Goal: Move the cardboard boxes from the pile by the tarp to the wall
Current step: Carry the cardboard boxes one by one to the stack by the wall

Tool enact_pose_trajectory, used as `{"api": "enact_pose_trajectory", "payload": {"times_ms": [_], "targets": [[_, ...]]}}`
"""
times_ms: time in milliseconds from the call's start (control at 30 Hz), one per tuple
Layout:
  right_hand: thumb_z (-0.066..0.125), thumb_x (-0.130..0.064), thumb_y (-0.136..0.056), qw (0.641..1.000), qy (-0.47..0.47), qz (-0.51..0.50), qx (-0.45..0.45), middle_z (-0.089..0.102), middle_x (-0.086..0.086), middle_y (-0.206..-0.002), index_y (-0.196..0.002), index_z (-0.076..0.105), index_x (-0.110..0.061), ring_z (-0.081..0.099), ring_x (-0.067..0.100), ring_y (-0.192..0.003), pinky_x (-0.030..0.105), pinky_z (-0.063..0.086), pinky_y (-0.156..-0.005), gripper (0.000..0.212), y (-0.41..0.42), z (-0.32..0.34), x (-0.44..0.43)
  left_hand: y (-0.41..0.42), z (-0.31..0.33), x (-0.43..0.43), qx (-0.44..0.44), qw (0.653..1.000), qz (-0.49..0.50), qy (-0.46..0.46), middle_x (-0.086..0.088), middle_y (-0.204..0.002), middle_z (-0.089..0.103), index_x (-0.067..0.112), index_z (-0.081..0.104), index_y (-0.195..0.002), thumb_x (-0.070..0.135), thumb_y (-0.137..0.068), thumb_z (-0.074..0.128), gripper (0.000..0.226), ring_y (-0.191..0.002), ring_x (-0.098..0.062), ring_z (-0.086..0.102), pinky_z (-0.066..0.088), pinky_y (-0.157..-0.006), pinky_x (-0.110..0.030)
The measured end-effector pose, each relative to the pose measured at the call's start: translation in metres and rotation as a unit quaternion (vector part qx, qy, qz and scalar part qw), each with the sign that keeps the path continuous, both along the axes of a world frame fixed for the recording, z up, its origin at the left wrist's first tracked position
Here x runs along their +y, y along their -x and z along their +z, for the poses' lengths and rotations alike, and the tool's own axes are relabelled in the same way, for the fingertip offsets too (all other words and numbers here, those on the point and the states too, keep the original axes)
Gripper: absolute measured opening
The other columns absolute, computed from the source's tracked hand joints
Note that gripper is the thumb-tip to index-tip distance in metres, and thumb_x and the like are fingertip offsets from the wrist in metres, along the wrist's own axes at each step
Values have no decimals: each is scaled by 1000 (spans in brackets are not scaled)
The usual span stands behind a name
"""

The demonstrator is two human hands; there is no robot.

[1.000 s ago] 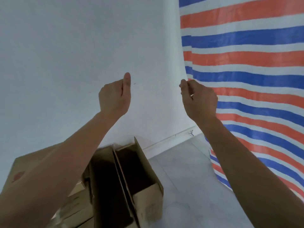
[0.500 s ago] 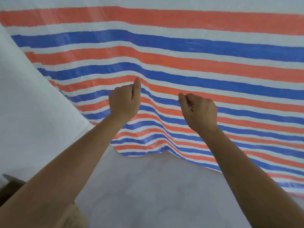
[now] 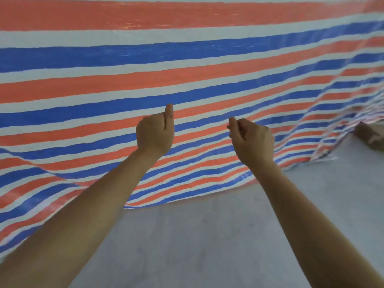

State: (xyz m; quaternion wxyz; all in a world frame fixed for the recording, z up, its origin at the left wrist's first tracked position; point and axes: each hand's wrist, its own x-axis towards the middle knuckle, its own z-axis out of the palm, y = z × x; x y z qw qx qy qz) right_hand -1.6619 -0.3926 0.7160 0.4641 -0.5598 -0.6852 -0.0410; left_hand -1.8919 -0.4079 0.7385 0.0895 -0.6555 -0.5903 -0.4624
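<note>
A red, white and blue striped tarp [image 3: 187, 65] hangs across the whole view and spills onto the floor. At the far right edge a brown piece of cardboard box [image 3: 369, 135] pokes out from beside the tarp's hem; most of it is out of frame. My left hand [image 3: 154, 135] is raised in front of the tarp, fingers curled into a fist with the thumb up, holding nothing. My right hand [image 3: 252, 140] is raised beside it, fingers curled, also holding nothing. Both hands are well left of the cardboard.
Grey concrete floor [image 3: 207, 235] runs from the tarp's lower edge toward me. The tarp's hem [image 3: 324, 157] is frayed and rumpled at the right, near the cardboard.
The view has swung right, away from the white wall and the boxes standing there, along the tarp. A piece of cardboard has come into view at the right. Both hands keep their curled pose.
</note>
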Motion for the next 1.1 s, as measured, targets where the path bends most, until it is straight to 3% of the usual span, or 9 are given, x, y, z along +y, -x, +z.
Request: {"api": "enact_pose_trajectory", "payload": {"times_ms": [267,367,467,567,667,767,867,1000,1100], "targets": [[46,-44,-103,993,76,-75,53,74,3,-86,-91,72,-9,70,20,-75,25,52,-70,45,-138,-26,98,-146,-21,172,-28,993,-113,-13,8,-41,25,24,27,-48,37,-106,30,60,-38,-9,26,16,-50,-19],[46,-47,-102,987,109,-109,45,73,-6,-97,-96,69,-14,69,15,-83,25,52,-79,40,-197,-29,143,-221,-33,248,-39,982,-182,-14,10,-41,26,26,27,-47,36,-106,32,60,-36,-7,27,17,-50,-18],[45,-48,-102,973,102,-205,-6,63,-11,-81,-81,60,-20,54,8,-65,18,42,-62,38,-268,-21,188,-310,-33,313,-37,967,-251,-1,12,-40,27,27,28,-47,37,-106,33,59,-35,-7,28,18,-48,-17],[34,-58,-98,949,85,-304,-9,74,-2,-79,-82,69,-12,66,24,-69,27,42,-59,60,-338,-20,211,-399,-31,362,-47,950,-310,10,18,-46,33,28,32,-50,43,-104,30,56,-38,-6,35,26,-48,-15],[25,-63,-91,922,80,-379,2,74,3,-75,-83,72,-15,69,29,-75,36,54,-67,67,-412,-25,215,-493,-40,391,-20,945,-325,-24,2,-57,60,17,61,-65,53,-104,22,65,-47,-12,55,53,-55,-24],[28,-62,-93,901,63,-429,26,72,2,-70,-80,72,-17,69,31,-73,41,55,-67,64,-495,-37,212,-592,-62,418,52,942,-330,15,-8,-75,69,9,69,-84,58,-104,13,76,-62,-21,65,59,-67,-35],[30,-60,-94,879,66,-470,54,71,1,-66,-77,71,-16,67,28,-67,40,55,-65,63,-582,-58,217,-687,-99,448,159,937,-301,82,-2,-103,70,17,65,-116,59,-104,5,74,-88,-18,65,51,-93,-28],[36,-55,-98,870,81,-482,62,69,1,-62,-75,71,-14,66,23,-61,37,55,-63,58,-693,-76,244,-794,-102,464,124,921,-351,113,1,-86,63,20,61,-99,66,-98,1,76,-77,-18,60,50,-78,-29],[42,-49,-100,875,85,-471,70,69,0,-62,-76,71,-15,66,24,-62,38,55,-64,51,-772,-69,282,-872,-77,478,111,899,-407,118,-2,-76,59,13,58,-92,43,-105,20,50,-75,-29,61,42,-68,-34]]}}
